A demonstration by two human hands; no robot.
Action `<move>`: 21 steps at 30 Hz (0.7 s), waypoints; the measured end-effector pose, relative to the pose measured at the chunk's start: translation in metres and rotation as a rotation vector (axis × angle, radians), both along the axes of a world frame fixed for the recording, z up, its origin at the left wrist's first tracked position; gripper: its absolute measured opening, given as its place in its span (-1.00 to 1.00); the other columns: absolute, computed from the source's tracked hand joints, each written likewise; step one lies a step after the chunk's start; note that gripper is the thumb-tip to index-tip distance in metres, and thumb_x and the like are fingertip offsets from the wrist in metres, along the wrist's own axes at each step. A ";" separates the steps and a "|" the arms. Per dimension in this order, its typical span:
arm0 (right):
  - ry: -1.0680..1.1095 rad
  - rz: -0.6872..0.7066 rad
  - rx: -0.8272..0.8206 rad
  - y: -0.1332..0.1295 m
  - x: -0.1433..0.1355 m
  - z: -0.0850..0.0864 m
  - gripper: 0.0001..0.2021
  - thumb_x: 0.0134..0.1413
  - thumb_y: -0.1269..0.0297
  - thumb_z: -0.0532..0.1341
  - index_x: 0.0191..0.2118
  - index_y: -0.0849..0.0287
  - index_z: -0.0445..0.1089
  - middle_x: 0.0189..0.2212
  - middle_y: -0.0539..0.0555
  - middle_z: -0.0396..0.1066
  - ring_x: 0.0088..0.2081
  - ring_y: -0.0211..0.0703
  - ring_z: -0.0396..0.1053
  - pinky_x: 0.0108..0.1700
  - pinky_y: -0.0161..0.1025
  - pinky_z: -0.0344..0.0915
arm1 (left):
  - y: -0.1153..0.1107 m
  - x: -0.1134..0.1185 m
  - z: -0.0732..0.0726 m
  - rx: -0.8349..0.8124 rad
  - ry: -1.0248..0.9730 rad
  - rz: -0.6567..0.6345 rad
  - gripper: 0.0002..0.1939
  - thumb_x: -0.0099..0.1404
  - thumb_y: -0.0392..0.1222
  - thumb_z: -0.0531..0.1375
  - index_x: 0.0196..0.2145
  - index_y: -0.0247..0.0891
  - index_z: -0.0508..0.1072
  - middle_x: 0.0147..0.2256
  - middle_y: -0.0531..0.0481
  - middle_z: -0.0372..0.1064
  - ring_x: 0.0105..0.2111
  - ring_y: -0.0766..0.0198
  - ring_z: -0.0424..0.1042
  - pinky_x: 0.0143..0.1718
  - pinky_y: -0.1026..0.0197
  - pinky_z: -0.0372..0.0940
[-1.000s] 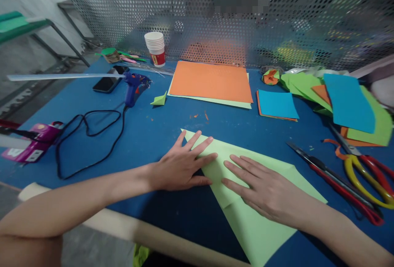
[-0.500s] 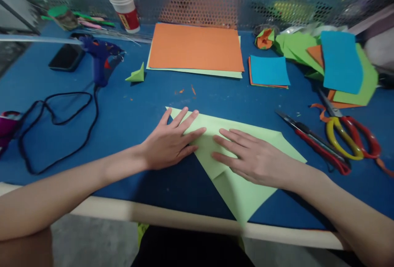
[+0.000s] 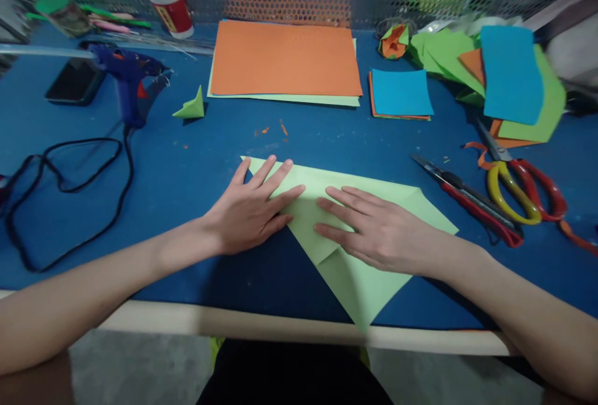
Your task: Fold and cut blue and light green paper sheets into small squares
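A pale green sheet of paper (image 3: 374,296), partly folded over, lies flat on the blue table top. One corner points toward the table's front edge. My left hand (image 3: 255,205) rests with spread fingers on the paper's left end, close to its pointed tip. On the middle of the sheet lies my right hand (image 3: 378,227), fingers stretched out and pressed flat. Neither hand grips anything. Part of the folded layer is hidden beneath the right hand.
Right of the paper lie a utility knife (image 3: 471,199) and scissors (image 3: 518,184). Behind are orange sheets (image 3: 284,59), small blue squares (image 3: 402,93) and green scraps (image 3: 443,56). To the left are a small folded green piece (image 3: 192,106), a glue gun (image 3: 128,81), a phone (image 3: 75,81) and stacked cups (image 3: 163,0).
The view has shifted slightly, so the tabletop things appear a little further left and higher. Both hands stay flat on the green paper in nearly the same places.
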State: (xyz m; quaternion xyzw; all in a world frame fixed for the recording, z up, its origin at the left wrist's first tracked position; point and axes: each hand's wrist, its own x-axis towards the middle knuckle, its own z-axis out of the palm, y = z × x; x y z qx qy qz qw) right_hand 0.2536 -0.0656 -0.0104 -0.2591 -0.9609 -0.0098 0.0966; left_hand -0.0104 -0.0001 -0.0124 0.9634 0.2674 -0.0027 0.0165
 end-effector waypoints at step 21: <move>-0.033 -0.031 -0.010 -0.002 -0.001 -0.002 -0.61 0.28 0.44 0.10 0.19 0.23 0.33 0.14 0.38 0.36 0.31 0.22 0.12 0.19 0.22 0.26 | 0.000 0.002 0.000 -0.016 0.005 0.030 -0.46 0.43 0.06 0.03 0.28 -0.15 0.23 0.36 -0.32 -0.05 0.33 -0.33 -0.02 0.19 -0.48 -0.04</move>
